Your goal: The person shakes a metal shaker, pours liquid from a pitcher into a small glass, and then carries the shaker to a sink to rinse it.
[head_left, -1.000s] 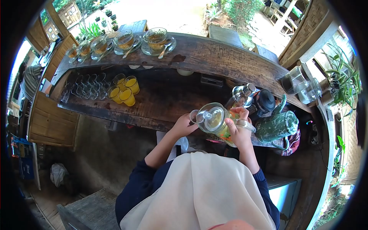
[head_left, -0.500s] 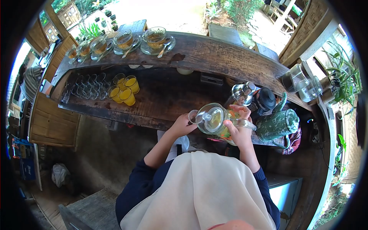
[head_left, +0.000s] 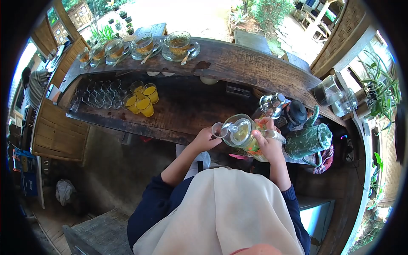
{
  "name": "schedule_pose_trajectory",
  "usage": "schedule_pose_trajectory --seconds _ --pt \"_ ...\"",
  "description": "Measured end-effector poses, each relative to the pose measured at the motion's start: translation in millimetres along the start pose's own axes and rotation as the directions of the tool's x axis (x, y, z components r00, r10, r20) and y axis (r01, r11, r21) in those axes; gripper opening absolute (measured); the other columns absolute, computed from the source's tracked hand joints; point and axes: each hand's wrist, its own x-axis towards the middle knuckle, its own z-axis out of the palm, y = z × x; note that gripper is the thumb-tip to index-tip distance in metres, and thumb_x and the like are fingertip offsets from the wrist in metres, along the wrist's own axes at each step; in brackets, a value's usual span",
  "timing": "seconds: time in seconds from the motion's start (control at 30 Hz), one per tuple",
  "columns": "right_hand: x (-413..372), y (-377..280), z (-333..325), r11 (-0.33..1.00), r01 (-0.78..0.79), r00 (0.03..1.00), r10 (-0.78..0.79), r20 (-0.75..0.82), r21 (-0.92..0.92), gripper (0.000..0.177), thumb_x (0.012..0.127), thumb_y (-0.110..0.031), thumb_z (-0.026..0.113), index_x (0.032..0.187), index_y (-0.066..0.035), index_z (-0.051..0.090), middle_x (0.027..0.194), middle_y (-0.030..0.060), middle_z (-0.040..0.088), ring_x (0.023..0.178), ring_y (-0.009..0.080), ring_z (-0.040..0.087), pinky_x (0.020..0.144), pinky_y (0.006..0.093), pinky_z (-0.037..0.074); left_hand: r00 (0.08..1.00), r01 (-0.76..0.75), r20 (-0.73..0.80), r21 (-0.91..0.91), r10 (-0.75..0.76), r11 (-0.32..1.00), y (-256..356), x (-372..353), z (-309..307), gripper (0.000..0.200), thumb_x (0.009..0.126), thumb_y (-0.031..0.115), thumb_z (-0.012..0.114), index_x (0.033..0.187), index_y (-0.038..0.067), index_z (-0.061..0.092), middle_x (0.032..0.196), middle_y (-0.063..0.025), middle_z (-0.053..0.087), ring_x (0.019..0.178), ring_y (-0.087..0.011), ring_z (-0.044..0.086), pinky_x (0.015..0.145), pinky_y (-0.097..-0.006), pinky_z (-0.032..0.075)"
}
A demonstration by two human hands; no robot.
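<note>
My right hand (head_left: 270,143) is wrapped round the handle side of a lidded glass pitcher (head_left: 244,135) decorated with orange and green. The pitcher is tilted to the left, and its clear lid knob points towards my left hand (head_left: 205,140). That hand has its fingers closed round a small clear glass (head_left: 217,129), held at the pitcher's rim. Whether liquid is running between them I cannot make out. Several glasses of orange-yellow drink (head_left: 143,105) stand on the lower counter to the left, beside rows of clear glasses (head_left: 104,97).
Along the upper counter (head_left: 238,59) stand cups of amber drink (head_left: 177,41) on saucers with spoons. Right of the pitcher are a steel shaker (head_left: 272,105), a black-lidded vessel (head_left: 296,112) and a green speckled enamel pot (head_left: 308,140). Glass jars (head_left: 335,93) stand at the far right.
The view has shifted slightly. Both hands keep their holds on the pitcher and the small glass, with the two still close together.
</note>
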Motion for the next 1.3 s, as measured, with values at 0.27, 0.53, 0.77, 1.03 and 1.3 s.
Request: schedule_pose_trajectory --seconds 0.27,0.53,0.77,1.03,1.3 --pt "-0.1 5.8 2.8 0.989 -0.07 0.997 0.067 0.028 0.133 0.06 0.083 -0.056 0.059 0.112 -0.007 0.041 0.103 0.0095 0.066 0.1 0.0278 0.06 0.094 0.0443 0.036 0.997 -0.024 -0.076 0.012 0.025 1.0 -3.9 0.5 2.2 0.027 0.07 0.013 0.063 0.095 0.006 0.058 0.085 -0.0119 0.064 0.08 -0.0285 0.062 0.077 -0.0349 0.048" --pt "2.6 6.4 -1.0 0.992 -0.051 0.997 0.045 0.056 0.119 0.059 0.083 -0.055 0.058 0.111 -0.007 0.041 0.104 0.0099 0.065 0.099 0.0286 0.06 0.094 0.0444 0.036 0.997 -0.016 -0.071 -0.005 0.016 1.0 -1.6 -0.6 1.5 0.018 0.069 0.014 0.065 0.081 0.007 0.054 0.085 -0.0111 0.064 0.077 -0.0274 0.062 0.071 -0.0343 0.048" --pt "11.2 -1.3 -14.8 0.998 -0.055 0.992 0.057 0.109 -0.022 0.059 0.082 -0.059 0.057 0.108 -0.008 0.041 0.104 0.0088 0.065 0.099 0.0295 0.059 0.094 0.0444 0.035 0.999 0.009 -0.041 0.027 -0.008 1.0 8.5 0.1 -4.0 0.018 0.069 0.014 0.065 0.082 0.008 0.055 0.082 -0.0109 0.063 0.074 -0.0268 0.062 0.067 -0.0332 0.048" --pt "15.1 -8.7 -26.3 0.993 -0.023 0.992 0.036 0.118 -0.113 0.06 0.081 -0.061 0.056 0.104 -0.007 0.043 0.104 0.0086 0.064 0.098 0.0302 0.058 0.093 0.0451 0.034 0.999 -0.028 -0.026 0.065 0.029 0.997 1.3 -0.8 -2.4 0.02 0.069 0.016 0.065 0.084 0.008 0.055 0.081 -0.0119 0.064 0.073 -0.0292 0.062 0.067 -0.0356 0.048" --pt "14.9 -12.3 -26.0 0.992 -0.009 0.989 0.027 0.144 -0.124 0.06 0.082 -0.061 0.055 0.105 -0.007 0.043 0.105 0.008 0.064 0.097 0.0309 0.058 0.092 0.0454 0.034 0.999 -0.023 -0.028 0.07 0.025 0.997 6.5 -1.8 -2.3 0.022 0.069 0.016 0.065 0.087 0.008 0.055 0.083 -0.0128 0.064 0.078 -0.0317 0.062 0.072 -0.0373 0.049"
